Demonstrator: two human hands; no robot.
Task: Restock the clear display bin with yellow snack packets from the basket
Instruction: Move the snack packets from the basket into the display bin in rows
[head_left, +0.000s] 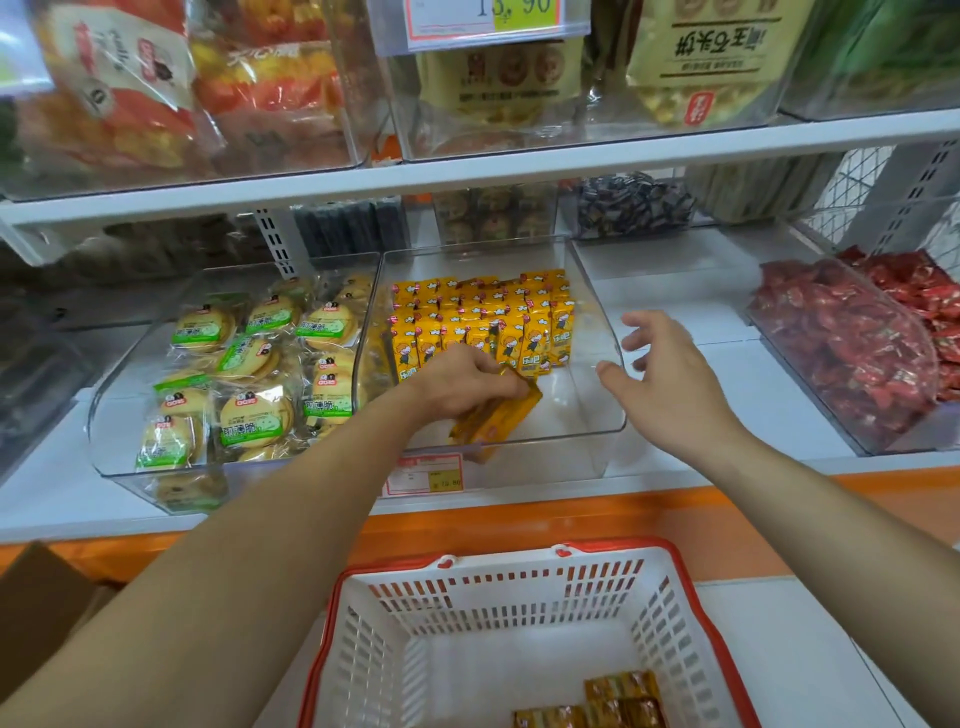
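Note:
The clear display bin (597, 405) stands on the middle shelf with several yellow snack packets (483, 322) upright in rows at its back. My left hand (462, 382) is inside the bin and grips a small bundle of yellow packets (498, 415) lying low near the front wall. My right hand (670, 379) hovers over the bin's right rim with fingers spread and holds nothing. Below, the white basket with a red rim (519, 587) holds a few yellow packets (618, 699) at its bottom.
A clear bin of green-labelled round biscuits (249, 374) sits to the left, and a bin of red wrapped sweets (852, 338) to the right. An upper shelf (467, 171) overhangs with more bins. A price tag (423, 474) hangs on the bin's front. A cardboard box (36, 603) stands lower left.

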